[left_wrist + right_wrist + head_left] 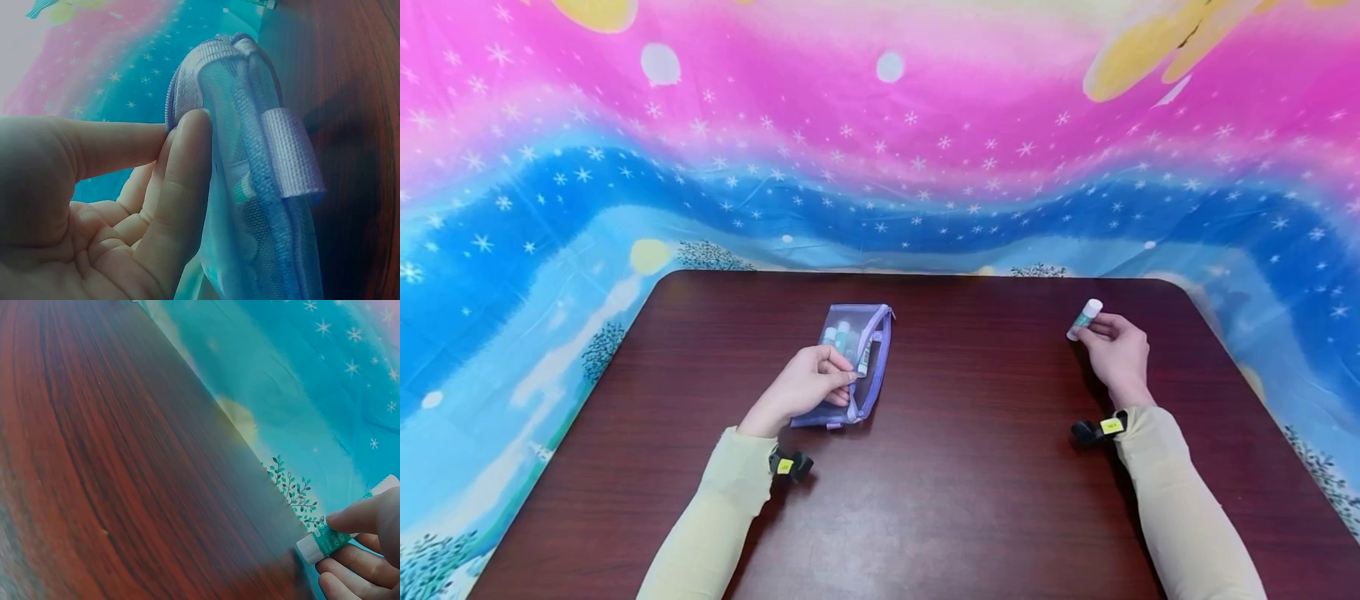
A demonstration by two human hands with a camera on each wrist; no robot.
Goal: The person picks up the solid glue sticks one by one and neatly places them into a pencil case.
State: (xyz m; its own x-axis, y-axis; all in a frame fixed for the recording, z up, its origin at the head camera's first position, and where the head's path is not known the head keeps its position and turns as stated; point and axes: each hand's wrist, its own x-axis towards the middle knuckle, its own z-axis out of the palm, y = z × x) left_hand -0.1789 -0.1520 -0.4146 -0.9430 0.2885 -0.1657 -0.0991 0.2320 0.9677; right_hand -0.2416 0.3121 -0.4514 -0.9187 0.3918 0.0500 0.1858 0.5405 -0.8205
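Observation:
A purple mesh zipper pouch (874, 392) lies on the table, its zipped side gaping, with several glue sticks (842, 335) showing inside. My left hand (808, 382) pinches the edge of its opening between thumb and forefinger. In the left wrist view the pouch (256, 162) stands on edge beside the fingers, a lilac fabric tab on its side. Over the right part of the table, my right hand (1118, 354) holds a white and green glue stick (1086, 320) tilted, between thumb and fingers. The right wrist view shows that glue stick (331, 539) in the fingertips.
The dark wooden table (970, 467) has rounded far corners. Behind it and along its sides hangs a pink and blue printed cloth (925, 167). Each wrist carries a black strap camera, such as the right one (1097, 428).

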